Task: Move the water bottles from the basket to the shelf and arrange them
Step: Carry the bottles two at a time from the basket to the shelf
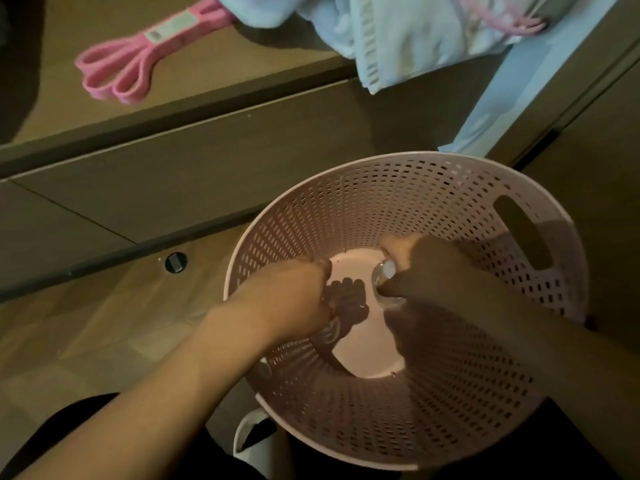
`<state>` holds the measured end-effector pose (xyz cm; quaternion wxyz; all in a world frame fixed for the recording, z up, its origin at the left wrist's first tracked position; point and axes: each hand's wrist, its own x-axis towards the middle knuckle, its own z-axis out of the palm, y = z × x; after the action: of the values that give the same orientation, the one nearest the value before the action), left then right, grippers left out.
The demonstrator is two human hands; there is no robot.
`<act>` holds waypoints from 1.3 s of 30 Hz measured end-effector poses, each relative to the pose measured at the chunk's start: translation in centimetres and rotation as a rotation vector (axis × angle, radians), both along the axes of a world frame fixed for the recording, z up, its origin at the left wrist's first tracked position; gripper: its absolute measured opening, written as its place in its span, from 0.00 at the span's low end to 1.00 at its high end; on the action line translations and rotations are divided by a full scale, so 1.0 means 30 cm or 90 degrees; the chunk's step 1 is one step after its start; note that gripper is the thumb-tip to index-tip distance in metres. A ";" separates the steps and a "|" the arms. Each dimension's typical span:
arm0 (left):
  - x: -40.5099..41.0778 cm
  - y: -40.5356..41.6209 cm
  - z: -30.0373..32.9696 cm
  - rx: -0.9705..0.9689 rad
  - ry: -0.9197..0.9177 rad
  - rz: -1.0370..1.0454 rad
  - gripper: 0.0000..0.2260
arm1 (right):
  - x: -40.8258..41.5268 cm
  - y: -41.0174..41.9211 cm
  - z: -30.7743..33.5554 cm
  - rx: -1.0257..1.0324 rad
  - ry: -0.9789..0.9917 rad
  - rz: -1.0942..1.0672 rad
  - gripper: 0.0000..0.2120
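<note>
A: What are the hands doing?
B: Both reach into the pink basket (433,188). The left hand (294,296) grasps a clear bottle (329,336) at 7 o'clock; the right hand (426,261) grasps a white-capped bottle (385,274) at centre.
A: And beyond?
B: Pink hangers (135,60) lie on the shelf (214,77) at 11 o'clock.

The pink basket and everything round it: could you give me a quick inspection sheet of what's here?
Surface: brown wooden shelf above, wood-look floor below.
Job's things: round pink perforated plastic basket; clear plastic water bottle inside; another clear bottle, mostly hidden.
Clutter: pink plastic hangers, pale blue cloth.
Hands: left hand grips the hidden bottle; right hand fingers curl round the capped one.
Cables: nothing seen.
Surroundings: dim; small round floor fitting.
</note>
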<state>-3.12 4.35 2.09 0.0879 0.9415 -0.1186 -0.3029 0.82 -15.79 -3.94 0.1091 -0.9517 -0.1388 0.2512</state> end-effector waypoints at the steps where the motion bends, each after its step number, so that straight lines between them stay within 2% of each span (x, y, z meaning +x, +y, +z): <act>1: 0.005 -0.033 -0.023 0.029 0.007 -0.045 0.22 | 0.006 -0.013 0.009 -0.019 -0.017 -0.017 0.17; 5: 0.026 -0.166 -0.126 0.113 -0.018 -0.193 0.23 | 0.053 -0.059 -0.001 -0.042 -0.035 -0.080 0.16; 8: 0.029 -0.210 -0.228 0.194 0.025 -0.213 0.24 | 0.074 -0.099 0.011 0.013 -0.062 -0.063 0.19; 13: -0.020 -0.203 -0.377 0.373 0.128 -0.232 0.28 | 0.090 -0.091 0.002 0.072 -0.095 -0.070 0.13; 17: -0.025 -0.179 -0.392 0.361 0.091 -0.202 0.26 | 0.131 -0.083 0.022 0.100 -0.114 -0.050 0.12; 20: -0.022 -0.166 -0.300 0.331 0.061 -0.188 0.22 | 0.147 -0.083 0.130 0.108 -0.119 -0.087 0.11; 24: 0.000 -0.156 0.017 0.259 0.031 -0.120 0.19 | 0.109 -0.106 0.445 0.107 -0.082 -0.145 0.13; 27: 0.034 -0.164 0.344 0.207 0.013 -0.078 0.18 | 0.068 -0.122 0.736 0.079 -0.086 -0.165 0.10; 32: 0.072 -0.193 0.943 0.137 -0.054 -0.028 0.20 | 0.006 -0.130 1.310 0.085 -0.075 -0.210 0.11; 36: 0.082 -0.181 1.413 0.104 -0.097 -0.030 0.20 | -0.037 -0.115 1.757 0.072 -0.107 -0.186 0.11; 39: 0.068 -0.155 1.723 0.067 -0.173 -0.035 0.18 | -0.078 -0.087 2.052 0.042 -0.135 -0.150 0.12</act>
<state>-1.07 -0.30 53.77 0.0130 0.9735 -0.1389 -0.1811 -1.51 -18.39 57.63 0.1535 -0.9785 -0.0454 0.1303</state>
